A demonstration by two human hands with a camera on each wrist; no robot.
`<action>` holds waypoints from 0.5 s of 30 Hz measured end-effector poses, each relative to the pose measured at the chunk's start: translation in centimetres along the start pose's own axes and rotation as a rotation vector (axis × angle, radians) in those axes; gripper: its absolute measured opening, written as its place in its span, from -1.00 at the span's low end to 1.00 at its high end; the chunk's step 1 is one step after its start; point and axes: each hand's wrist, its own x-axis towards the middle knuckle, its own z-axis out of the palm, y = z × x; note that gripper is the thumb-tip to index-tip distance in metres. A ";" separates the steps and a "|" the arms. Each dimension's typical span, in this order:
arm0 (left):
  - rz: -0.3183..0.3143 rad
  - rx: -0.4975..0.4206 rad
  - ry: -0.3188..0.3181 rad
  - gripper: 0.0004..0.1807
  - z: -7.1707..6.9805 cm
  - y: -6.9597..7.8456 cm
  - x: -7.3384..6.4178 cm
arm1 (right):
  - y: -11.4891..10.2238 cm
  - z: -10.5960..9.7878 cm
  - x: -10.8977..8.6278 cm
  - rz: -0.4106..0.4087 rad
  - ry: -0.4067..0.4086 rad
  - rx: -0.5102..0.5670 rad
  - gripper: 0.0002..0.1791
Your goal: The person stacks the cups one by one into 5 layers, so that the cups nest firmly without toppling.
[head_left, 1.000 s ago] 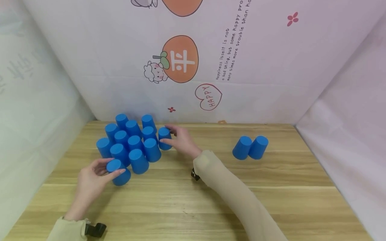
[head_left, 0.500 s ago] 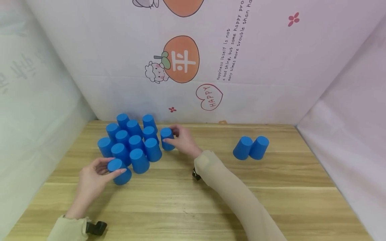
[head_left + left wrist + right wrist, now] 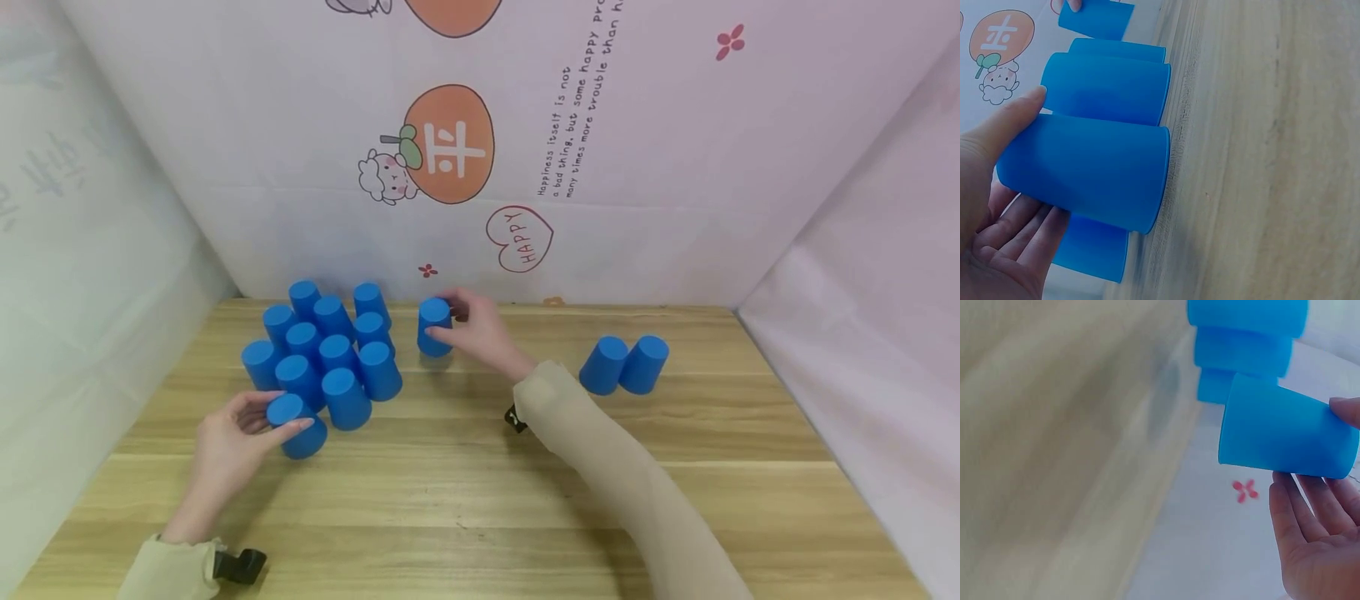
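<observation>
Upside-down blue cups stand in a close cluster on the left of the table. My left hand grips the nearest cup between thumb and fingers; in the left wrist view that cup stands on the wood. Right of the cluster, my right hand holds another blue cup by its upper part. In the right wrist view this cup is raised off the table, apart from the other cups behind it.
Two more blue cups stand side by side at the right of the wooden table. A printed white cloth rises along the table's back edge, and white cloth hangs at both sides.
My right hand has pulled its cup away from the cluster, to the right and up off the table. The left hand keeps its grip in the same place.
</observation>
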 end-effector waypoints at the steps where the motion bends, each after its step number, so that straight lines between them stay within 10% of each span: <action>1: 0.000 0.001 -0.002 -0.28 0.0 0.0 0.0 | -0.2 -0.5 -0.1 -0.008 0.003 0.000 -0.43; 15: 0.006 0.016 -0.004 -0.30 0.0 0.1 0.0 | -0.3 -8.1 -2.5 -0.059 0.059 -0.070 -0.43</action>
